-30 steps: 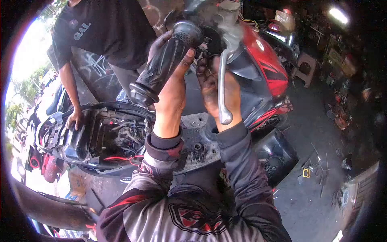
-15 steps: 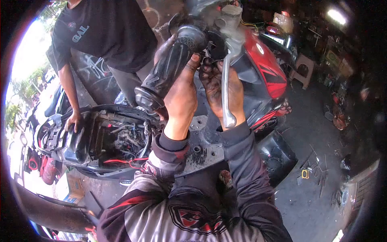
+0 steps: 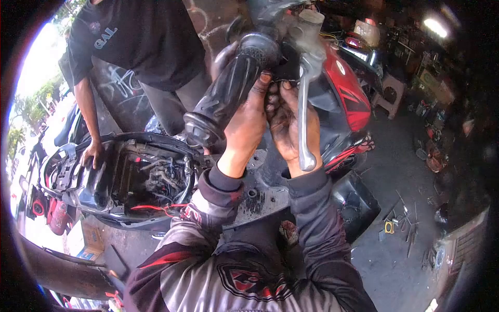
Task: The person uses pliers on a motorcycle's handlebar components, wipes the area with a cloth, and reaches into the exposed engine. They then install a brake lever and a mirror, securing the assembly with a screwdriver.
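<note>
The black handlebar rubber [image 3: 228, 86] slants across the upper middle of the frame, its flanged end pointing down and left. Just right of it, the silver lever [image 3: 305, 119] hangs almost straight down, its rounded tip in front of my right wrist.

My left hand [image 3: 247, 117] is behind the rubber, fingers showing along its upper left side and thumb out on its right; I cannot tell how tightly this grip closes on it. My right hand [image 3: 296, 125] sits behind the lever, palm up, fingers curled inward. The fingertips of both hands come close together near the frame's upper centre, under the handlebar, and whatever lies between them is too hidden to tell, so I cannot say whether my right grip holds anything.

Below my hands, mid-frame, is the ribbed footboard [image 3: 260, 208]. The red panel [image 3: 348, 93] stands right of the lever. At left, the scooter's open rear body [image 3: 101, 182] shows cables inside, with a red wire [image 3: 150, 207] along its near edge. A co-worker's hand [image 3: 92, 152] rests on that body. Toward the lower right, a yellow piece [image 3: 389, 227] lies beside thin tools [image 3: 408, 229] on the floor. Farther off, upper right, is a plastic stool [image 3: 390, 96].
</note>
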